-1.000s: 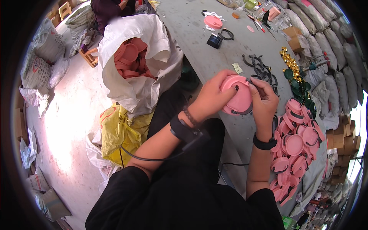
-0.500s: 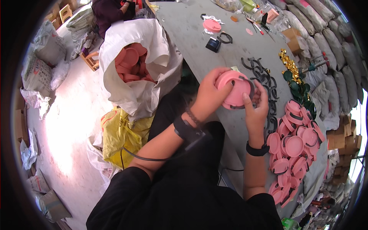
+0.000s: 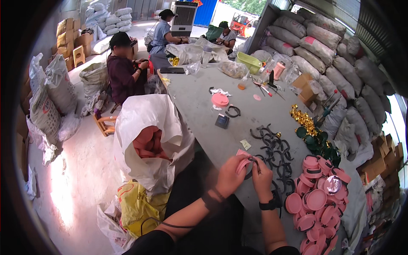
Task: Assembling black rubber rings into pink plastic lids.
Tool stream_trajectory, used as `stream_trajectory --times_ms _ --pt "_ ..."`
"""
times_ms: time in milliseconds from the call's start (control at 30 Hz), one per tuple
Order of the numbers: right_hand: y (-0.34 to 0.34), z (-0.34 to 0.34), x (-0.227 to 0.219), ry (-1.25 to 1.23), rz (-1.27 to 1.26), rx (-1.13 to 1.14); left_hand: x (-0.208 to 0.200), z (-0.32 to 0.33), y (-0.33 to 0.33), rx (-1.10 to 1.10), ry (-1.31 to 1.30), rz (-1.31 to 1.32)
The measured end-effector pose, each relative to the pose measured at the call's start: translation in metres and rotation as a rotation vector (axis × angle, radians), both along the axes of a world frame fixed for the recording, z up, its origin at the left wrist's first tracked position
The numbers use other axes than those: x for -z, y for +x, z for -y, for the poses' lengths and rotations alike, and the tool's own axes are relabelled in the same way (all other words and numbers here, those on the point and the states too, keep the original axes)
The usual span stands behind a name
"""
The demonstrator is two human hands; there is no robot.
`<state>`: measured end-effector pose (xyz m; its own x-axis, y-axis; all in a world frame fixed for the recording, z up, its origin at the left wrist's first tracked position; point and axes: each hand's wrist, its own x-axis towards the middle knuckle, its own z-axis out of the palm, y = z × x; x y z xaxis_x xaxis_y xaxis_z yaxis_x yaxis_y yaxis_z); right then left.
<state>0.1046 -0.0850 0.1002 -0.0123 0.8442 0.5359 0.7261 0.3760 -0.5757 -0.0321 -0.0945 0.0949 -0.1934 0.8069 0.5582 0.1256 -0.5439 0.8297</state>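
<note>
My left hand is closed on a pink round lid, now seen nearly edge-on above the table. My right hand pinches a black curved band at the lid's right side; the fingers partly hide where the two meet. Just beyond and right of my hands lie several loose black curved bands on the grey table. A heap of pink lids, many with black bands round them, lies right of my right forearm. More pink pieces fill an open white sack at my left.
Further up the table are a small dark box, a black ring, another pink lid and a green basket. Gold pieces and dark green pieces lie at right. Another person sits beyond the sack.
The view has tilted up, bringing people and the far room into sight. The lid has turned from face-up to nearly edge-on, and both hands have drawn closer together around it.
</note>
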Motion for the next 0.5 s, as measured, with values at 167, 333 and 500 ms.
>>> stream_trajectory --times_ms 167,333,500 --pt "0.007 -0.005 0.002 0.088 -0.009 0.013 0.006 -0.009 0.012 -0.033 0.081 -0.102" --pt "0.008 0.004 0.000 0.219 0.019 -0.074 0.018 -0.015 0.008 -0.012 0.140 -0.211" --pt "0.009 -0.002 -0.009 -0.100 -0.568 -0.217 0.000 -0.014 0.002 0.127 -0.042 0.068"
